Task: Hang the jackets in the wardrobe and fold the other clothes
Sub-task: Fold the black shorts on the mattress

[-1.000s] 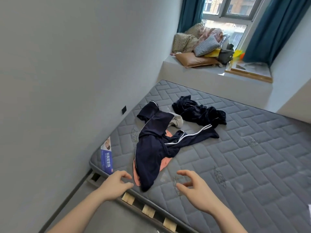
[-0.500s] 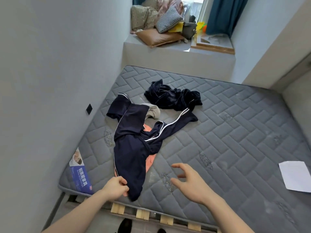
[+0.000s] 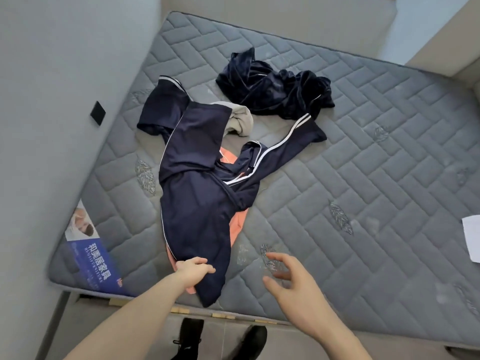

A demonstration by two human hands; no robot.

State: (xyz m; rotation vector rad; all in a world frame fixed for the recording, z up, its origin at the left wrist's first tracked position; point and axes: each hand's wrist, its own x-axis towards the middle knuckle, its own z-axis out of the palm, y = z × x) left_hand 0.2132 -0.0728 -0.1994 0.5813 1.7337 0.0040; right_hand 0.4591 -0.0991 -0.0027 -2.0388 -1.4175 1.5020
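A navy jacket with white stripes lies spread on the grey mattress. Under it shows an orange garment, and a beige garment peeks out at its top. A crumpled dark velvet garment lies further back. My left hand grips the lower hem of the navy jacket near the mattress's front edge. My right hand hovers to the right of the jacket, fingers spread, holding nothing.
A grey wall runs along the left of the mattress. A white paper sheet lies at the right edge. A blue label sits on the mattress corner. My black shoes stand on the floor by the wooden bed frame.
The view has tilted down and closer to the bed. My left hand has closed on the jacket's hem. My right hand has stayed spread beside the jacket.
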